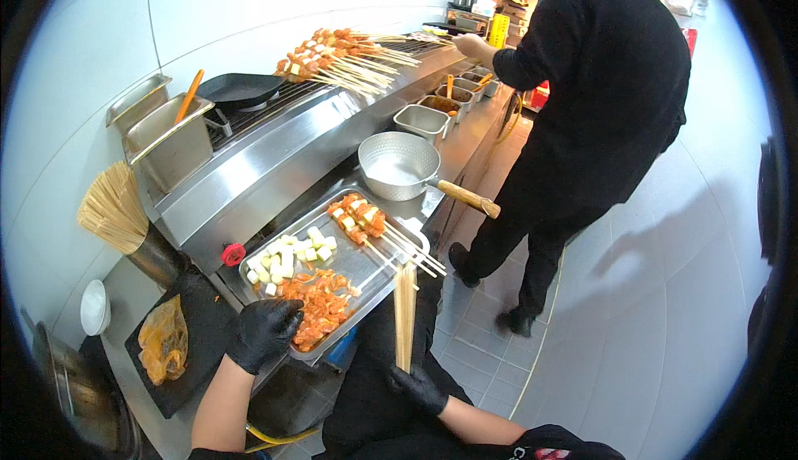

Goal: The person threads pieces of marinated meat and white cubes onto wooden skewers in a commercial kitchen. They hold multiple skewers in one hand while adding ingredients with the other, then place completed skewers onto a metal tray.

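Observation:
My left hand (267, 329), in a black glove, rests at the near left edge of a metal tray (380, 273), its fingertips beside a pile of raw marinated meat pieces (321, 304). Whether it pinches a piece cannot be seen. My right hand (419, 388), also gloved in black, is closed around the lower end of a bundle of wooden skewers (404, 320), which points away from me past the tray's right edge. White-green vegetable chunks (287, 259) lie behind the meat. Several loaded skewers (361, 217) rest at the tray's far end, sticks pointing right.
Beyond the tray stand a saucepan (399, 164) and metal sauce containers (424, 121). A grill holds many meat skewers (336, 55) and a black pan (240, 89). Left are a skewer holder (153, 257), a white bowl (95, 308) and a black board (199, 341). A person (598, 86) stands at right.

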Motion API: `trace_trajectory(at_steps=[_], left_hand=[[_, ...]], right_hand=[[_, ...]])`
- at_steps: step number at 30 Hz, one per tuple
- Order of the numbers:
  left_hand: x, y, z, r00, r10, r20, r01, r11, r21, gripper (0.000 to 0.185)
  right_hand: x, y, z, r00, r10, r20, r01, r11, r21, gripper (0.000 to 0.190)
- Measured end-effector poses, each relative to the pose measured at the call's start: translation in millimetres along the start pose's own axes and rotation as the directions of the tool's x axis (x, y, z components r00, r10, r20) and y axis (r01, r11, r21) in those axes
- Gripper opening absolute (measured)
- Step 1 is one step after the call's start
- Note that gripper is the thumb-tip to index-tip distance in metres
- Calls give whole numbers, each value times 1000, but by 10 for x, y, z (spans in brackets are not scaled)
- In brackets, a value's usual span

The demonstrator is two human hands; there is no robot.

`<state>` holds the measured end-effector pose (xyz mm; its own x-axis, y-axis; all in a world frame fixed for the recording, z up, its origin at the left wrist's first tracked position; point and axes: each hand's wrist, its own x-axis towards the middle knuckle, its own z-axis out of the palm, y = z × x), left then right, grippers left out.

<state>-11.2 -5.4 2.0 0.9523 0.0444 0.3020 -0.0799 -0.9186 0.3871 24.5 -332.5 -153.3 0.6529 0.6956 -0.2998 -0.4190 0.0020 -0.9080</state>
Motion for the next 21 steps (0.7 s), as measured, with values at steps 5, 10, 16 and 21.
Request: trace_trajectory(at_steps=[5,10,16,21], left_hand=[[13,-7,-1,1000,17,15,-17,1000,18,21],[0,-55,64,998,53,-46,-53,999,5,20],[-7,-115,109,991,105,-80,-102,994,47,18],[64,-73,59,984,105,-146,-96,993,62,19]], right_hand=[[-479,162,27,893,-5,450,-125,958,259,33],[-933,371,33,664,478,574,-394,877,-275,36],[-1084,555,-88,752,303,585,-188,950,-250,38],[-1029,316,-73,830,305,466,-270,952,-142,26]])
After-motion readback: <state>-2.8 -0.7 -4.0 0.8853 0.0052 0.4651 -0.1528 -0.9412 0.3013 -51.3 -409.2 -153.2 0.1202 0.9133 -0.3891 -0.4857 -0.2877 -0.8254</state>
